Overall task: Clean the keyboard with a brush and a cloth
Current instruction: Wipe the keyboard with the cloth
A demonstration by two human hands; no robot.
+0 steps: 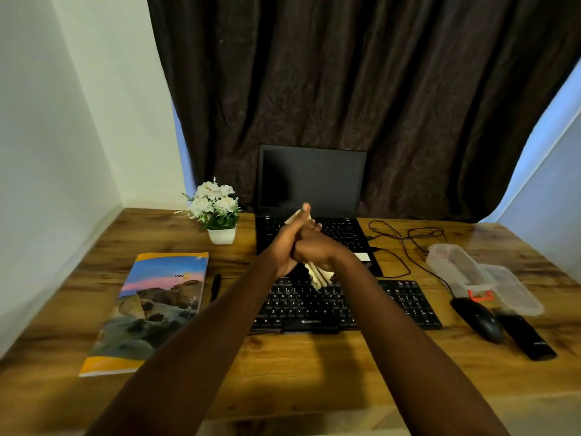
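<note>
- The left hand (287,245) is up over the far edge of the keyboard (390,305), fingers straight and pointing away from the person, palm turned in.
- The right hand (316,248) lies pressed against it, fingers mostly straight across the left palm. I can't make out how its thumb sits.
- A folded cream cloth (319,276) is clamped flat between the two palms. One end hangs out below the hands, just above the keys, and a corner pokes out beside the left fingers.
- The keyboard lies flat on the table (314,366), in front of an open laptop (311,180) with a dark screen.
- Left of the keyboard lies a pen (215,287), then a book (157,309) with a rocky landscape on its cover.
- A potted plant (217,212) with white flowers stands at the laptop's left.
- To the right are a mouse (481,320), a black remote (525,339) beside it, and clear plastic tubs (503,289) behind them.
- A loose cable (405,247) runs between laptop and tubs.
- A dark curtain (345,73) hangs behind the table.
</note>
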